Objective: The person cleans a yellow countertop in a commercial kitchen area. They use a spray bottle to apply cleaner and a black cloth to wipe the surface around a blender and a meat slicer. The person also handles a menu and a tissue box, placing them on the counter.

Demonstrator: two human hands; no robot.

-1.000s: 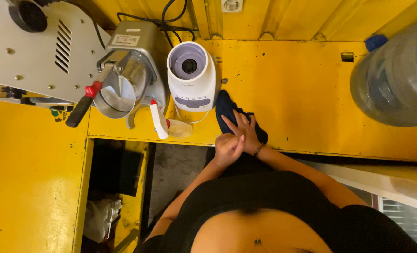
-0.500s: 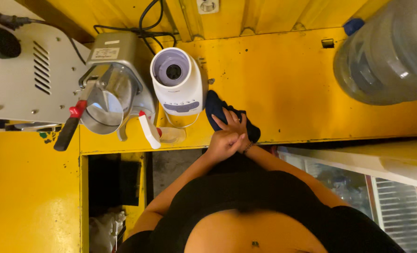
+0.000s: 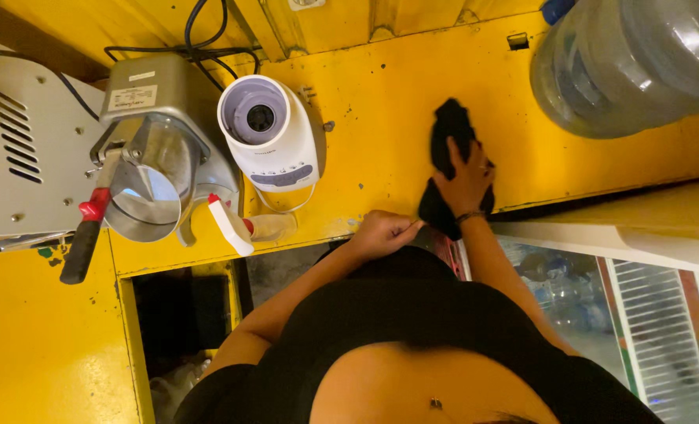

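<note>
Our right hand (image 3: 466, 179) lies flat on the black cloth (image 3: 450, 137), fingers spread over its middle. Our left hand (image 3: 382, 233) rests curled at the counter (image 3: 381, 118) edge, holding nothing we can see

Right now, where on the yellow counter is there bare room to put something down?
Bare counter lies between the white blender base and the dark cloth under the right hand. The left end is crowded: metal machine, spray bottle. The water jug fills the right.

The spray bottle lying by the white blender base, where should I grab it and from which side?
Grip the spray bottle around its clear body, right of the white trigger head, coming from the counter's front edge. It lies on its side, body nearest the left hand; the blender base stands behind it.
</note>
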